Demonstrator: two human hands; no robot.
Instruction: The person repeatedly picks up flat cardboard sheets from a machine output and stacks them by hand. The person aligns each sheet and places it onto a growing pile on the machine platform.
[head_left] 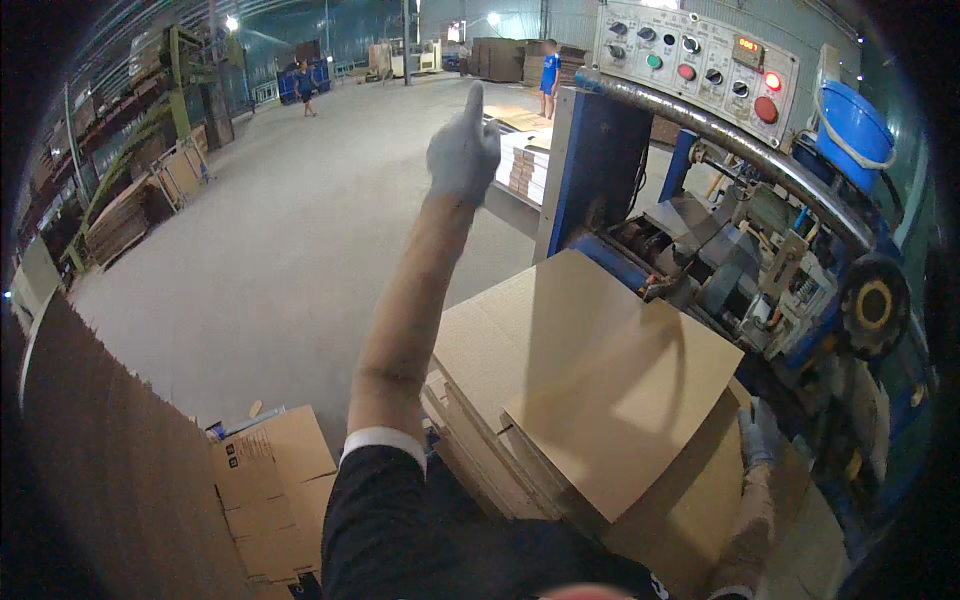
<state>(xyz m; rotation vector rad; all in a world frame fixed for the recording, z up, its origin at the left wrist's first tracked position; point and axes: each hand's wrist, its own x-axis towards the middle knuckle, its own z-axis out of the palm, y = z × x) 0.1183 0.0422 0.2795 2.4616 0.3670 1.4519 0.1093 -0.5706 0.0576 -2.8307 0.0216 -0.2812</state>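
Note:
My left hand (463, 150), in a grey glove, is raised ahead of me at the end of my outstretched arm. One finger points up and it holds nothing. Below it and to the right lies a stack of flat cardboard sheets (475, 440). The top cardboard sheet (620, 400) sits askew, partly over another sheet (490, 325). My right hand (757, 438), also gloved, is low at the stack's right edge, beside a shaded sheet (680, 500). Its fingers look stretched along that edge, though they are partly hidden.
A blue machine (740, 270) with rollers and a handwheel (875, 305) stands beyond the stack. Above it are a control panel (700, 60) and a blue bucket (853, 130). Folded cardboard (275, 480) lies at lower left. Two people (549, 80) stand farther off.

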